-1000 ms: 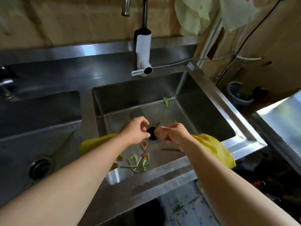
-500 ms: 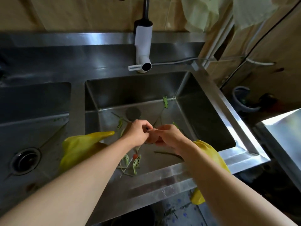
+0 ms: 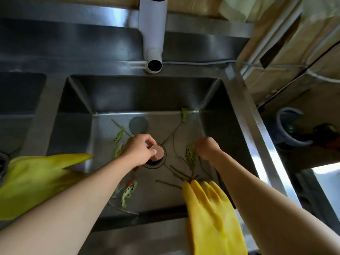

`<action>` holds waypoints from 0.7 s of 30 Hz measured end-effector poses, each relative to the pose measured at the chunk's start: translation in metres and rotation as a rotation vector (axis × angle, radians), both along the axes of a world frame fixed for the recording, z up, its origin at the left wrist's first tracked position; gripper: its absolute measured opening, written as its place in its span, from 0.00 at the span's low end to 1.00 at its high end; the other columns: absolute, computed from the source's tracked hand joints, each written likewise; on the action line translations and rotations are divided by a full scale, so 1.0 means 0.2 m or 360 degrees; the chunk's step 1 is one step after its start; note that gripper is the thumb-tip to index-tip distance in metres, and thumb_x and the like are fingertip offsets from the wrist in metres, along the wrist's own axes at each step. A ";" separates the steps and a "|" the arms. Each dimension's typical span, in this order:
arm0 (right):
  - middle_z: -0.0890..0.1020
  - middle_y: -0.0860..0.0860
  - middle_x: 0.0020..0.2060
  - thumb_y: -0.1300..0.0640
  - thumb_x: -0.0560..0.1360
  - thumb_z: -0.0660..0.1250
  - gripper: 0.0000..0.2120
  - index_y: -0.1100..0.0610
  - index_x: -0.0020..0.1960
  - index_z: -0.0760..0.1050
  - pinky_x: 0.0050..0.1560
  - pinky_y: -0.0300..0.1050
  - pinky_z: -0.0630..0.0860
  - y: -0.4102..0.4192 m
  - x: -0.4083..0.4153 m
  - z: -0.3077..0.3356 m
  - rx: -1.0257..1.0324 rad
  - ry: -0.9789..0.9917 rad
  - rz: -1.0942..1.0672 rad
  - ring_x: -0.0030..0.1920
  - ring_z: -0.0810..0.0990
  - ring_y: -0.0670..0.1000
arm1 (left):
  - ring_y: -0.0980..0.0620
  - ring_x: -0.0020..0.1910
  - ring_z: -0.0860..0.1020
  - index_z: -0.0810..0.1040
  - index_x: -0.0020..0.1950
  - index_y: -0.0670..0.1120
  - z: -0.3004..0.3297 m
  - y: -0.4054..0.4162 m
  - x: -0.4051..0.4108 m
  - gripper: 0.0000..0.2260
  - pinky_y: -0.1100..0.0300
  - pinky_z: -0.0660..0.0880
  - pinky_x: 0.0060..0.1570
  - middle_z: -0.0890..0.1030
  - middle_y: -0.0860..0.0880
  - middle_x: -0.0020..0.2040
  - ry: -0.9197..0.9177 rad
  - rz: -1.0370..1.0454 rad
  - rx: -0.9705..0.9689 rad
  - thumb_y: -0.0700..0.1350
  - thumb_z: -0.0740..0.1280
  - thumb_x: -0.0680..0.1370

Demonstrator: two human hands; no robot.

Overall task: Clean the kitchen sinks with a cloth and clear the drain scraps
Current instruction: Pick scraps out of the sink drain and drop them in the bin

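Note:
Both my bare hands reach into the right steel sink (image 3: pixel 237 115). My left hand (image 3: pixel 138 150) holds a small round pinkish piece (image 3: pixel 158 152), like an eggshell, right over the round drain (image 3: pixel 155 162). To the right of the drain, my right hand (image 3: pixel 207 149) pinches a spotted green leaf scrap (image 3: pixel 189 156). More green leaf scraps (image 3: pixel 128 193) and thin stems (image 3: pixel 176 173) lie scattered on the sink floor. One leaf (image 3: pixel 184 115) sticks in the far right corner.
Two yellow rubber gloves hang over the sink rim, one on the left divider (image 3: pixel 36 177), one on the front edge (image 3: pixel 211 214). A white tap spout (image 3: pixel 153 39) stands behind the sink. The left sink (image 3: pixel 16 100) lies beside it. A bucket (image 3: pixel 290 129) sits lower right.
The view has moved closer over the right sink. My hands, together at the drain before, have parted: the left stays at the drain with the round piece, the right has shifted right onto a leaf.

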State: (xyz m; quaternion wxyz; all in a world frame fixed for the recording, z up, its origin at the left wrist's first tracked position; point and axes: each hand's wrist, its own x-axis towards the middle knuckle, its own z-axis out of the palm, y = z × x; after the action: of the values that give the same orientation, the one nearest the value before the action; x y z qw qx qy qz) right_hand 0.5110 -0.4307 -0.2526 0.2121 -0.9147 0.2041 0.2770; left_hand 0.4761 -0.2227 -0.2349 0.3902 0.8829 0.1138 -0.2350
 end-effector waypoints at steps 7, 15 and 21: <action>0.72 0.57 0.51 0.59 0.76 0.64 0.14 0.63 0.61 0.71 0.45 0.40 0.69 -0.18 0.17 -0.35 -0.0012 0.0302 0.0263 0.50 0.71 0.51 | 0.53 0.47 0.78 0.78 0.49 0.51 -0.20 -0.22 0.11 0.07 0.62 0.71 0.45 0.79 0.53 0.46 0.0115 0.0242 0.0017 0.41 0.71 0.74; 0.62 0.59 0.69 0.49 0.69 0.73 0.42 0.59 0.73 0.53 0.64 0.55 0.71 -0.21 0.16 -0.61 -0.0117 0.0415 0.0126 0.68 0.66 0.62 | 0.50 0.47 0.79 0.77 0.45 0.53 -0.41 -0.29 0.14 0.08 0.59 0.74 0.46 0.81 0.50 0.47 0.0248 0.0323 0.0079 0.41 0.72 0.71; 0.69 0.58 0.64 0.43 0.65 0.76 0.41 0.59 0.68 0.61 0.60 0.53 0.71 -0.14 0.14 -0.68 -0.0274 0.0222 0.0256 0.64 0.71 0.60 | 0.53 0.47 0.77 0.78 0.48 0.51 -0.49 -0.32 0.17 0.09 0.63 0.69 0.43 0.80 0.52 0.47 0.0231 0.0281 0.0121 0.40 0.72 0.72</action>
State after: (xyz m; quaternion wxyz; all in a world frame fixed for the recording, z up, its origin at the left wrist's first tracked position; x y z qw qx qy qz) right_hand 0.5393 -0.4597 -0.3894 0.0952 -0.9214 0.1675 0.3376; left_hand 0.5103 -0.2860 -0.3337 0.3665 0.8643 0.2279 -0.2585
